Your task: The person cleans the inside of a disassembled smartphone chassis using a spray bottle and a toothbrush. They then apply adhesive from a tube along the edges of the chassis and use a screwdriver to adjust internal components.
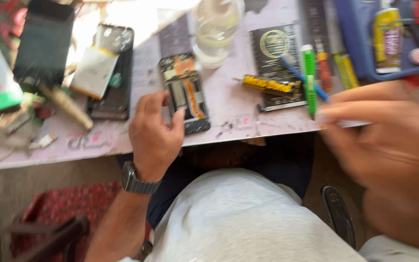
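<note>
An opened phone [186, 92] with its inner boards and an orange ribbon showing lies on the pale worktop [229, 104]. My left hand [153, 131], with a grey watch on the wrist, rests at the phone's lower left edge, thumb and fingers touching its frame. My right hand [389, 140] is a blur at the table's right front edge, fingers pointing left towards a green-handled screwdriver [309, 77]. Whether it holds anything is not visible.
A second opened phone [115, 73] with a loose battery lies to the left. A clear plastic jar [217, 29] stands behind. A yellow glue tube [267, 85], a black packet [275, 58], a blue tray [364, 43] and clutter at far left surround the work spot.
</note>
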